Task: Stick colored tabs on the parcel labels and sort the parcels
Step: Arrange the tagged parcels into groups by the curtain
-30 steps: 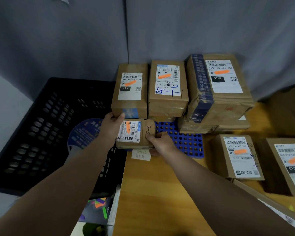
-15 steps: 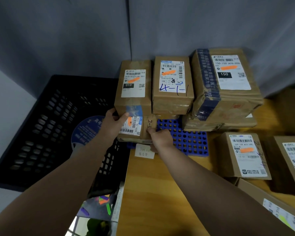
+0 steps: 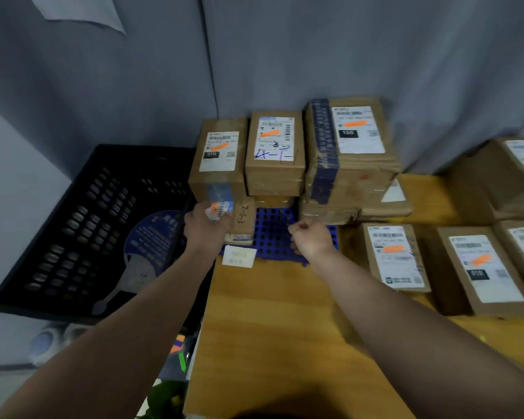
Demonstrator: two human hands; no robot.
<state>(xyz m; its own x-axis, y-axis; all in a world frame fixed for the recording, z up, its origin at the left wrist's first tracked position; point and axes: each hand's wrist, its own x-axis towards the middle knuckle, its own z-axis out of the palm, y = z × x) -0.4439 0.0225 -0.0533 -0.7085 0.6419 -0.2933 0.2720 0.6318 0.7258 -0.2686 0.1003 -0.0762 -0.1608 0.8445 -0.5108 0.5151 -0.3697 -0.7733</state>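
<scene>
- small parcel (image 3: 244, 220) lies on the blue tray (image 3: 273, 237), right under the stacked parcels (image 3: 218, 176)
- long axis looks roughly left-right, with the handwritten end pointing right
- left hand (image 3: 204, 229) grips the label end
- right hand (image 3: 310, 238) is fisted, holding nothing, off to the parcel's right

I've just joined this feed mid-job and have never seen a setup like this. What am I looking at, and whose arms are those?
No machine here: one camera on a person's head looks down at their bare arms. The left hand grips a small parcel on a blue holed tray; the right hand is curled and holds nothing. On the wooden table lie brown parcels, labels marked with orange tabs. A black crate sits to the left.
</scene>
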